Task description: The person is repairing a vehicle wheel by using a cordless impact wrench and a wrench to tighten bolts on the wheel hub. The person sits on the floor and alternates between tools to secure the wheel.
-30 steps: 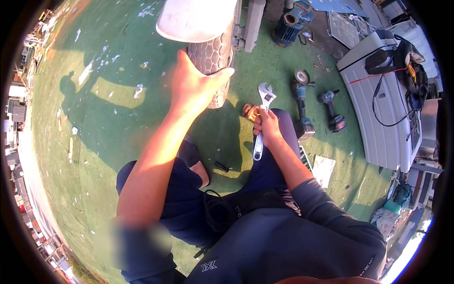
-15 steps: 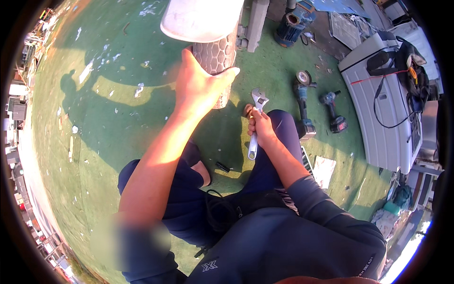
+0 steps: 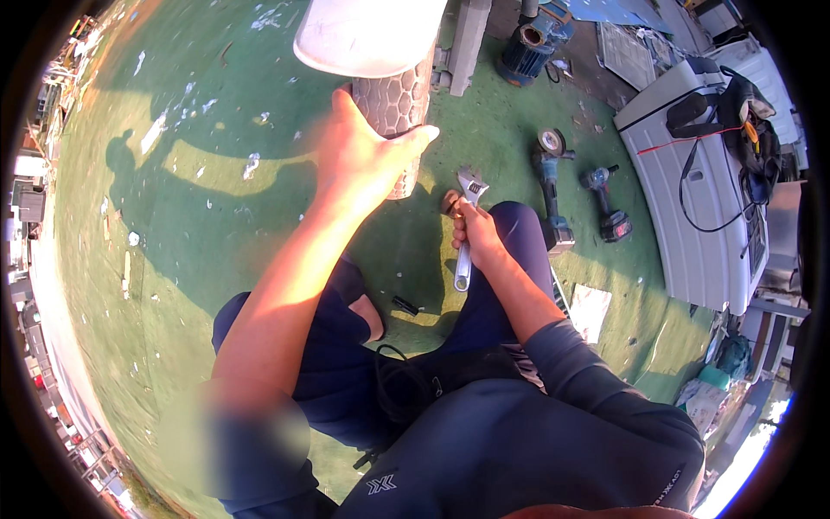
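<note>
My left hand [image 3: 363, 160] is closed across the tread of a dark tire [image 3: 393, 104], its thumb on the right side; the ends of the other fingers are hard to see. A pale, rounded fender-like cover [image 3: 372, 35] hides the upper part of the tire. Over my right knee, my right hand [image 3: 477, 229] is wrapped round the handle of a silver adjustable wrench [image 3: 463, 270]. The wrench's jaws point away from me, a short way right of the tire. A small brown rounded thing [image 3: 450, 203] shows beside my right thumb; its kind is unclear.
An angle grinder [image 3: 553, 190] and a cordless driver [image 3: 609, 203] lie on the green floor to the right. Beyond them stands a large grey-white panelled case [image 3: 692, 199] with a black bag [image 3: 750, 130] on it. A blue motor [image 3: 525, 56] sits at the back. A small black object [image 3: 405, 304] lies between my feet.
Both hands keep their holds. The wrench's head has dipped slightly toward me, and the whole view has shifted a little.
</note>
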Demonstrator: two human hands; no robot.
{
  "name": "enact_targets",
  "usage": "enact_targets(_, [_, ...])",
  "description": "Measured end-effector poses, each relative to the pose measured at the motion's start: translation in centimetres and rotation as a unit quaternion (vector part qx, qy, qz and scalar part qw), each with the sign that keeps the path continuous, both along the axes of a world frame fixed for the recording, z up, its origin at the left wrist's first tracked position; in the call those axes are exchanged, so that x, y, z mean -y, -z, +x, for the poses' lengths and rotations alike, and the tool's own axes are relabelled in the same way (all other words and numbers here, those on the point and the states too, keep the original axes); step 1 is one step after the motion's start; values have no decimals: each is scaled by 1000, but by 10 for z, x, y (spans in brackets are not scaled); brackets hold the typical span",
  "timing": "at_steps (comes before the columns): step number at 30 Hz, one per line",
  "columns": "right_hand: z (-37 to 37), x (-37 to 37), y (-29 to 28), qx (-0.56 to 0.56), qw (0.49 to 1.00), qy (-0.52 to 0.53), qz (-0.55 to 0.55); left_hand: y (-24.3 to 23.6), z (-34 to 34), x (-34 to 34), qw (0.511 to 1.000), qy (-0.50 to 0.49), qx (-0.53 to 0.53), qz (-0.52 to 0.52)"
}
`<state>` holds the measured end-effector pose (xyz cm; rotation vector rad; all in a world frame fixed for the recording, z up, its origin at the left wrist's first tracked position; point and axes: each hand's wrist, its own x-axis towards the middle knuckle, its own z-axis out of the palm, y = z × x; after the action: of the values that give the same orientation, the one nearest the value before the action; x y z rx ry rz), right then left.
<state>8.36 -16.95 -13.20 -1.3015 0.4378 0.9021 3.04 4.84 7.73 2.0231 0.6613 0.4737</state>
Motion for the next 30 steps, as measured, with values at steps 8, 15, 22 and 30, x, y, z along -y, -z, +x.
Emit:
enact_targets(8, [1, 3, 12, 0, 1000, -15, -4, 4, 1, 4, 1000, 15, -1, 20])
enact_targets(15, [0, 0, 0, -15, 1000, -20, -5, 18, 2, 10, 999, -13, 34, 4])
enact_targets(22, [1, 6, 13, -4, 999, -39, -26, 20, 6, 29, 997, -39, 1, 59])
enact_targets(30, [2, 5, 33, -27, 997, -59, -33, 14, 7, 39, 995, -59, -1, 80])
